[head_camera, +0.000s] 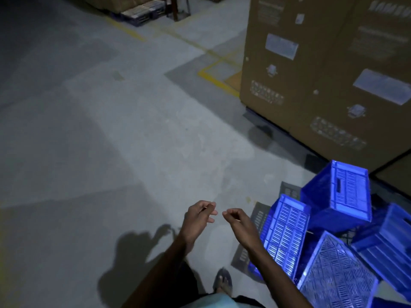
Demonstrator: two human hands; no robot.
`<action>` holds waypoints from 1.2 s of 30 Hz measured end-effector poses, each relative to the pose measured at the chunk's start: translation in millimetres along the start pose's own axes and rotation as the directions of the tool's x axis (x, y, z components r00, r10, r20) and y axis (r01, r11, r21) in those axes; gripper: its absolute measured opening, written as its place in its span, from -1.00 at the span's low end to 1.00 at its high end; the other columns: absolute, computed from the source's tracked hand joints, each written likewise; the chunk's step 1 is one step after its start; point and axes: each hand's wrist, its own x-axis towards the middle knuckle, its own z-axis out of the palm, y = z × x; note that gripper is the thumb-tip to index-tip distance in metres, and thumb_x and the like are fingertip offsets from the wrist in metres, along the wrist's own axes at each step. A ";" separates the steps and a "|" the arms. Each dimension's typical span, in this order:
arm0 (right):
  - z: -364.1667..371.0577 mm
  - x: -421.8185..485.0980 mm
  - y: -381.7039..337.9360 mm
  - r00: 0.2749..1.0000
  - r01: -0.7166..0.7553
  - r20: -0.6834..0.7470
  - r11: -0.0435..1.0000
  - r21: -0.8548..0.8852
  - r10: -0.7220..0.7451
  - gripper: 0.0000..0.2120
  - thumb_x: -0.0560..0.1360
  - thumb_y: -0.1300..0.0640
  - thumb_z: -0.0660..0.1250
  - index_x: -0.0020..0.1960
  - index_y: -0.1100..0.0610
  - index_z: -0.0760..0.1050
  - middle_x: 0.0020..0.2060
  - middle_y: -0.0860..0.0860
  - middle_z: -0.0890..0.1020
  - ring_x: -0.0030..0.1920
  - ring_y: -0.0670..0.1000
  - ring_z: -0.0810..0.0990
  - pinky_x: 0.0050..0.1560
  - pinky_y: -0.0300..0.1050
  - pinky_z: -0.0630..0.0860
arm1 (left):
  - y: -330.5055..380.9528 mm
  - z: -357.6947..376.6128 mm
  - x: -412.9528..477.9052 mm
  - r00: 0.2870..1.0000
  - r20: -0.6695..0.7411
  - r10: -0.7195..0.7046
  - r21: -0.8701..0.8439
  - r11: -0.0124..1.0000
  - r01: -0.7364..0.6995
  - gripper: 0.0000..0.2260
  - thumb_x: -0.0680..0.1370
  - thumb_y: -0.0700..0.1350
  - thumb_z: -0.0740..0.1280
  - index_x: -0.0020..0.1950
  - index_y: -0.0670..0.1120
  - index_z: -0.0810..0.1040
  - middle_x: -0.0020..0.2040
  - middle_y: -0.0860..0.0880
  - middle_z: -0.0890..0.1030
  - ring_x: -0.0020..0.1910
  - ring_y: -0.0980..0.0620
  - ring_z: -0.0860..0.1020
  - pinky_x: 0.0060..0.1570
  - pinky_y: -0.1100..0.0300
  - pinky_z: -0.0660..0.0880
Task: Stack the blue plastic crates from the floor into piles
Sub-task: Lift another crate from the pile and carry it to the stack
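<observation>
Nearest the camera, a sandalled foot stands on the concrete floor just beside the heap, so a crate sliding off could land on the toes. Both hands are empty: the left hand and right hand hover close together over bare floor, fingers loosely curled around nothing. To their right, the blue crates lie jumbled, at least 4 of them tipped on sides and edges, leaning on each other. Pulling 1 from low down would likely topple the upper crate. Beyond, tall cardboard boxes crowd the heap, leaving little room to swing a crate clear.
</observation>
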 end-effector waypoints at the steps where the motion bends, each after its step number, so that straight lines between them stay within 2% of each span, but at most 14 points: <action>1: -0.2 11.7 -5.0 0.999 -0.018 -0.030 1.000 0.012 0.018 -0.79 0.55 -0.15 0.38 0.10 -0.06 0.59 0.02 -0.16 0.67 0.08 -0.14 0.59 0.12 -0.13 0.48 | 8.7 -0.2 18.8 0.999 0.036 -0.004 0.018 1.000 0.003 -0.83 0.63 0.05 0.35 0.07 -0.01 0.64 -0.08 0.04 0.75 -0.19 0.10 0.68 -0.12 0.24 0.49; 3: -0.2 33.2 -16.2 0.995 -0.048 -0.085 0.998 0.041 0.052 -0.77 0.56 -0.14 0.37 0.12 -0.05 0.58 0.04 -0.15 0.66 0.09 -0.15 0.59 0.12 -0.12 0.49 | 26.8 1.0 56.0 0.994 0.111 -0.010 0.057 0.998 0.004 -0.84 0.62 0.07 0.35 0.06 0.01 0.64 -0.08 0.06 0.75 -0.16 0.07 0.69 -0.09 0.19 0.49; 7: 5.0 81.9 -38.9 0.966 -0.089 -0.229 0.986 0.139 0.120 -0.80 0.58 -0.04 0.38 0.12 0.05 0.59 0.02 -0.10 0.66 -0.01 -0.26 0.55 -0.12 -0.41 0.38 | 57.0 6.6 139.5 0.966 0.258 -0.017 0.158 0.987 -0.025 -0.84 0.62 0.07 0.35 0.04 0.01 0.64 -0.08 0.04 0.75 -0.19 0.08 0.68 -0.10 0.17 0.51; 9: 9.1 107.7 -53.5 0.934 -0.114 -0.310 0.971 0.209 0.176 -0.80 0.57 0.01 0.40 0.12 0.09 0.60 0.01 -0.05 0.68 -0.02 -0.18 0.59 -0.16 -0.48 0.37 | 71.3 10.8 181.3 0.942 0.334 -0.017 0.211 0.976 -0.057 -0.87 0.62 0.04 0.35 0.01 0.03 0.63 -0.08 0.03 0.75 -0.23 0.10 0.67 -0.15 0.19 0.48; 11: 14.1 127.5 -62.4 0.887 -0.157 -0.375 0.939 0.305 0.270 -0.79 0.55 -0.01 0.42 0.11 0.09 0.61 0.01 -0.03 0.68 0.04 -0.08 0.61 -0.07 -0.33 0.42 | 86.6 12.0 216.0 0.917 0.397 -0.046 0.274 0.959 -0.071 -0.88 0.62 0.04 0.35 -0.01 0.03 0.64 -0.11 0.04 0.75 -0.25 0.10 0.66 -0.21 0.24 0.45; 14: 21.7 142.7 -75.8 0.817 -0.177 -0.450 0.899 0.400 0.361 -0.78 0.55 -0.07 0.40 0.10 0.04 0.59 -0.01 -0.06 0.66 -0.01 -0.07 0.58 -0.05 -0.13 0.44 | 105.5 15.9 252.6 0.873 0.481 -0.077 0.333 0.938 -0.100 -0.84 0.61 0.07 0.37 -0.02 0.01 0.64 -0.12 0.05 0.74 -0.26 0.10 0.66 -0.26 0.29 0.45; 18: 24.6 165.6 -86.9 0.720 -0.187 -0.516 0.845 0.501 0.464 -0.79 0.57 0.00 0.40 0.12 0.09 0.61 0.01 -0.02 0.68 -0.01 -0.08 0.58 0.07 -0.07 0.47 | 121.4 33.0 294.1 0.794 0.586 -0.161 0.441 0.885 -0.147 -0.78 0.61 0.08 0.37 0.03 -0.06 0.65 -0.09 0.01 0.75 -0.23 0.07 0.66 -0.17 0.22 0.48; 21: 19.8 171.5 -84.0 0.614 -0.170 -0.558 0.784 0.596 0.558 -0.78 0.56 0.01 0.40 0.12 0.11 0.61 -0.02 -0.01 0.66 -0.05 -0.08 0.57 0.08 -0.05 0.49 | 123.7 58.6 310.7 0.744 0.634 -0.208 0.488 0.855 -0.177 -0.77 0.61 0.08 0.37 0.03 -0.08 0.64 -0.09 0.00 0.75 -0.23 0.07 0.66 -0.17 0.22 0.49; 23: 12.6 173.1 -77.5 0.558 -0.148 -0.565 0.743 0.653 0.608 -0.79 0.56 0.02 0.40 0.10 0.12 0.61 -0.05 -0.01 0.66 -0.07 -0.07 0.56 0.03 -0.09 0.47 | 119.9 80.7 319.3 0.714 0.652 -0.253 0.533 0.823 -0.195 -0.77 0.60 0.09 0.37 0.03 -0.06 0.64 -0.10 0.01 0.75 -0.24 0.07 0.67 -0.15 0.20 0.50; 26: 0.5 168.9 -55.2 0.483 -0.109 -0.547 0.667 0.737 0.684 -0.85 0.55 -0.04 0.40 0.02 0.03 0.61 -0.12 -0.08 0.66 -0.13 -0.09 0.56 -0.03 -0.12 0.46 | 107.7 118.9 323.5 0.657 0.676 -0.334 0.606 0.760 -0.237 -0.77 0.61 0.08 0.37 0.04 -0.07 0.64 -0.09 0.00 0.75 -0.24 0.05 0.65 -0.15 0.18 0.48; 29: -15.5 165.5 -29.8 0.435 -0.060 -0.507 0.585 0.809 0.745 -0.89 0.56 -0.06 0.38 -0.06 -0.04 0.59 -0.12 -0.14 0.65 -0.12 -0.13 0.56 0.01 -0.06 0.49 | 99.8 158.8 321.5 0.626 0.670 -0.398 0.662 0.702 -0.263 -0.77 0.61 0.06 0.36 0.06 -0.10 0.63 -0.07 -0.05 0.74 -0.24 0.02 0.64 -0.14 0.17 0.48; 32: -31.0 166.5 -1.6 0.392 -0.041 -0.447 0.500 0.865 0.804 -0.87 0.55 -0.09 0.38 -0.05 -0.05 0.59 -0.10 -0.19 0.65 -0.07 -0.13 0.58 0.08 -0.01 0.53 | 90.6 194.9 319.9 0.617 0.667 -0.417 0.693 0.651 -0.309 -0.77 0.62 0.04 0.36 0.07 -0.12 0.63 -0.07 -0.06 0.74 -0.24 0.02 0.65 -0.14 0.16 0.48; 36: -47.7 172.0 29.6 0.330 -0.011 -0.378 0.404 0.915 0.865 -0.82 0.55 -0.05 0.38 0.04 0.05 0.59 -0.13 -0.16 0.62 -0.11 -0.13 0.57 0.01 -0.06 0.53 | 72.4 240.8 329.1 0.578 0.680 -0.451 0.715 0.582 -0.387 -0.79 0.61 0.06 0.36 0.03 -0.07 0.63 -0.08 -0.04 0.74 -0.25 0.05 0.66 -0.17 0.18 0.50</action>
